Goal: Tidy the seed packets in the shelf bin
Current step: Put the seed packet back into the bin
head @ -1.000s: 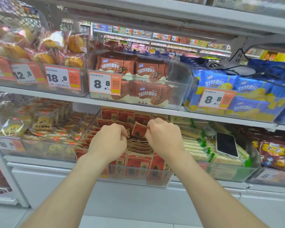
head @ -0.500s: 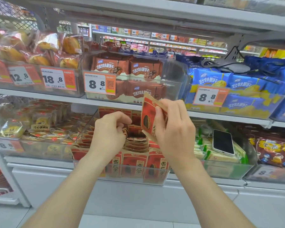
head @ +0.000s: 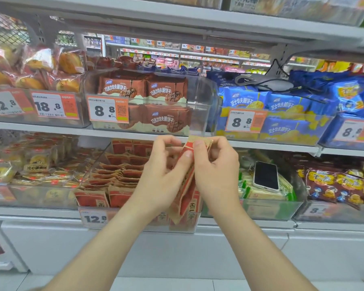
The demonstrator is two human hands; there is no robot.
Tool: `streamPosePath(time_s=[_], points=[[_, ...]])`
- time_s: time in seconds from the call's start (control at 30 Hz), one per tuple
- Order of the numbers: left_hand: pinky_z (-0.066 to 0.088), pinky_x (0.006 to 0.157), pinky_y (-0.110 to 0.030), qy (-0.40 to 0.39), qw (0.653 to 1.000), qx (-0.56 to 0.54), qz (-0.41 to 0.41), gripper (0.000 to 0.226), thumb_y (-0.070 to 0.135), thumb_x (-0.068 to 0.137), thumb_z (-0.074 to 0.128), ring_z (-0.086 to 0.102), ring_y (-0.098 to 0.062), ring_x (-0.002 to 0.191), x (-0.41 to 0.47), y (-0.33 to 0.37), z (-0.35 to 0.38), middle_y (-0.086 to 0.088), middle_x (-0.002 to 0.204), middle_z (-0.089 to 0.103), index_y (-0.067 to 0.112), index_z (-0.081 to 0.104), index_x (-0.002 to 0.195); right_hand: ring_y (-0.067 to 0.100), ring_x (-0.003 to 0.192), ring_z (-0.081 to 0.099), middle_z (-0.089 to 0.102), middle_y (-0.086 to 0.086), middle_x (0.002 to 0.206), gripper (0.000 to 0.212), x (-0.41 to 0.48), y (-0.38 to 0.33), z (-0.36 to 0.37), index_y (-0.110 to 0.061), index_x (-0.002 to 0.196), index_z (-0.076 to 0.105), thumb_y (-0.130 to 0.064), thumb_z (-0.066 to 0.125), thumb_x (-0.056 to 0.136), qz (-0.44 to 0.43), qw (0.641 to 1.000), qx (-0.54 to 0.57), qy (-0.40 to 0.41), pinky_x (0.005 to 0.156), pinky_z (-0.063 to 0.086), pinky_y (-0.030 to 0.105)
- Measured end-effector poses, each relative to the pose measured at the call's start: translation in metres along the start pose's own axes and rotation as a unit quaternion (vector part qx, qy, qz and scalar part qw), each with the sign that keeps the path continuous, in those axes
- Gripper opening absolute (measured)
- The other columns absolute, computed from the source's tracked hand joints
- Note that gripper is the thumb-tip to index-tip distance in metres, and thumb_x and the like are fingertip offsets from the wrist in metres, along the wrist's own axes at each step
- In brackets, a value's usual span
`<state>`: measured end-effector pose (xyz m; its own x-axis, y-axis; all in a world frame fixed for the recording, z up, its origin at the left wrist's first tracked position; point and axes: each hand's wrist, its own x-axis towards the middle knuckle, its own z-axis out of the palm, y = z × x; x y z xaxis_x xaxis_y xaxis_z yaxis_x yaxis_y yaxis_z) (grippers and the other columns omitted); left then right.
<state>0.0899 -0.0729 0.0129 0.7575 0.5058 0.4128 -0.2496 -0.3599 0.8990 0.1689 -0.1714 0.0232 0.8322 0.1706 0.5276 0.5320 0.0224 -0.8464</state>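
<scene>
You hold one red seed packet (head: pixel 186 181) up, just in front of the bin (head: pixel 94 164). Your left hand (head: pixel 162 175) and right hand (head: pixel 216 171) both pinch it. It is not in a row yet. The other packets (head: pixel 118 175) on the left lie in a messy heap, so I think lots is left.

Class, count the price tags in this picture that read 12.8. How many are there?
2. The left price tag hangs in front of the bread; the lower price tag sits on the seed packet bin, front left. Distant tags are unreadable.
</scene>
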Motion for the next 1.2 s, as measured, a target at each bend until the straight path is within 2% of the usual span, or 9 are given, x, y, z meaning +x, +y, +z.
streamPosePath(time_s=[0.17, 0.27, 0.33, 0.47, 0.67, 0.8, 0.97, 1.1, 1.2], points=[[0.056, 0.090, -0.037, -0.023, 1.000, 0.006, -0.011, 0.010, 0.038, 0.111, 0.053, 0.070, -0.007, 0.100, -0.003, 0.001, 0.006, 0.010, 0.108, 0.070, 0.030, 0.059, 0.113, 0.019, 0.080, 0.075, 0.080, 0.010, 0.091, 0.037, -0.006, -0.003, 0.003, -0.007, 0.105, 0.069, -0.043, 0.063, 0.105, 0.148, 0.971, 0.169, -0.078, 0.074, 0.060, 0.036], [0.054, 0.074, -0.034, -0.007, 0.997, -0.056, -0.061, 0.019, 0.044, 0.112, 0.049, 0.067, -0.013, 0.085, -0.003, 0.003, 0.001, -0.002, 0.100, 0.068, 0.027, 0.056, 0.110, 0.025, 0.081, 0.067, 0.077, 0.023, 0.101, 0.033, -0.014, -0.003, 0.003, -0.010, 0.113, 0.069, -0.039, 0.056, 0.109, 0.143, 0.960, 0.185, -0.156, 0.070, 0.057, 0.046], [0.052, 0.073, -0.032, -0.003, 0.996, -0.052, -0.066, 0.025, 0.047, 0.112, 0.046, 0.064, -0.012, 0.084, -0.005, 0.004, -0.003, 0.002, 0.096, 0.067, 0.023, 0.055, 0.111, 0.022, 0.075, 0.063, 0.074, 0.017, 0.091, 0.025, -0.018, 0.000, 0.002, -0.015, 0.113, 0.071, -0.034, 0.057, 0.111, 0.113, 0.964, 0.160, -0.181, 0.066, 0.055, 0.047], [0.052, 0.059, -0.022, -0.031, 0.994, -0.090, -0.062, 0.040, 0.042, 0.110, 0.049, 0.058, -0.008, 0.068, -0.014, 0.002, -0.004, -0.001, 0.086, 0.060, 0.003, 0.045, 0.120, 0.022, 0.071, 0.061, 0.070, 0.013, 0.082, 0.024, -0.025, 0.002, 0.005, -0.012, 0.103, 0.071, -0.032, 0.059, 0.110, 0.131, 0.962, 0.177, -0.159, 0.060, 0.054, 0.039], [0.049, 0.052, -0.013, -0.029, 0.985, -0.151, -0.079, 0.015, 0.017, 0.116, 0.038, 0.061, -0.003, 0.057, -0.014, -0.001, -0.005, 0.009, 0.064, 0.065, 0.013, 0.051, 0.108, 0.012, 0.061, 0.058, 0.067, -0.005, 0.068, 0.025, -0.027, 0.008, 0.017, -0.023, 0.090, 0.071, -0.024, 0.056, 0.111, 0.087, 0.981, 0.127, -0.117, 0.061, 0.048, 0.035], [0.053, 0.068, -0.034, -0.029, 0.964, -0.227, -0.132, 0.017, 0.026, 0.112, 0.046, 0.067, -0.020, 0.083, -0.017, -0.003, -0.005, -0.009, 0.092, 0.070, 0.013, 0.055, 0.117, 0.011, 0.074, 0.068, 0.074, -0.008, 0.078, 0.026, -0.028, 0.011, 0.023, -0.026, 0.090, 0.073, -0.027, 0.055, 0.109, 0.050, 0.990, 0.092, -0.090, 0.071, 0.058, 0.040], [0.051, 0.072, -0.038, -0.027, 0.956, -0.254, -0.141, 0.022, 0.035, 0.114, 0.048, 0.065, -0.026, 0.090, -0.019, -0.003, -0.006, -0.015, 0.107, 0.071, 0.016, 0.059, 0.119, 0.004, 0.061, 0.061, 0.069, -0.010, 0.067, 0.025, -0.021, 0.005, 0.019, -0.017, 0.091, 0.075, -0.020, 0.059, 0.110, 0.064, 0.983, 0.134, -0.104, 0.059, 0.048, 0.023], [0.061, 0.077, -0.045, 0.025, 0.947, -0.280, -0.156, 0.020, 0.033, 0.114, 0.050, 0.072, -0.033, 0.093, -0.014, 0.000, -0.011, -0.021, 0.108, 0.074, 0.015, 0.058, 0.116, 0.012, 0.075, 0.069, 0.077, 0.004, 0.084, 0.003, -0.020, 0.002, 0.013, -0.016, 0.099, 0.078, -0.015, 0.076, 0.099, 0.073, 0.971, 0.138, -0.181, 0.069, 0.059, 0.032], [0.053, 0.102, -0.072, 0.100, 0.930, -0.315, -0.159, 0.028, 0.036, 0.114, 0.050, 0.074, -0.047, 0.107, -0.010, 0.002, -0.018, -0.030, 0.118, 0.071, 0.011, 0.055, 0.125, 0.016, 0.089, 0.071, 0.074, 0.001, 0.098, 0.029, -0.022, 0.005, 0.010, -0.031, 0.114, 0.077, -0.017, 0.082, 0.089, 0.078, 0.950, 0.093, -0.288, 0.080, 0.063, 0.036]])
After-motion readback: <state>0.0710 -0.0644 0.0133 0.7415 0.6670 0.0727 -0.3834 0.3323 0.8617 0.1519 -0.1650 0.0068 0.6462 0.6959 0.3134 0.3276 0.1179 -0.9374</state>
